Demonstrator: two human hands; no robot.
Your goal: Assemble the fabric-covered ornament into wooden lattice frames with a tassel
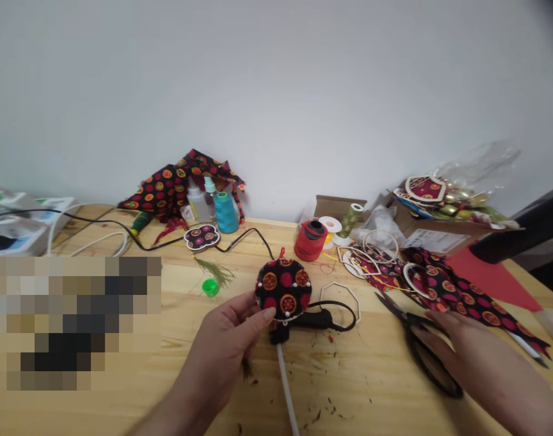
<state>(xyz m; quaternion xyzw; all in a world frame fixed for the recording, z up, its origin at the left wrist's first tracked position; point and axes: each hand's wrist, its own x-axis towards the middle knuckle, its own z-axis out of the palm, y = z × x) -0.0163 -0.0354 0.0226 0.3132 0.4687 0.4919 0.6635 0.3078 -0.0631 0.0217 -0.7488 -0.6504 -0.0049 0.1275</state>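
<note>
My left hand (pixel 233 339) is closed on a round ornament (pixel 283 290) covered in black fabric with red and orange flower prints. White beads dot its rim, and a red loop stands at its top. My thumb lies on its lower front edge. Behind and below it, partly hidden, lies a black glue gun (pixel 319 319) with a white glue stick (pixel 286 387) sticking out toward me. On the right, my right hand (pixel 474 348) grips the handles of black scissors (pixel 412 324), their blades pointing away to the left. Motion blurs this hand slightly.
A red thread spool (pixel 311 240), a teal thread cone (pixel 226 213) and a green cap (pixel 210 287) stand on the wooden table. Patterned fabric (pixel 476 284) and wooden rings lie right, before a cardboard box (pixel 435 236). A flower-shaped piece (pixel 201 238) lies left of centre. A black cable crosses behind.
</note>
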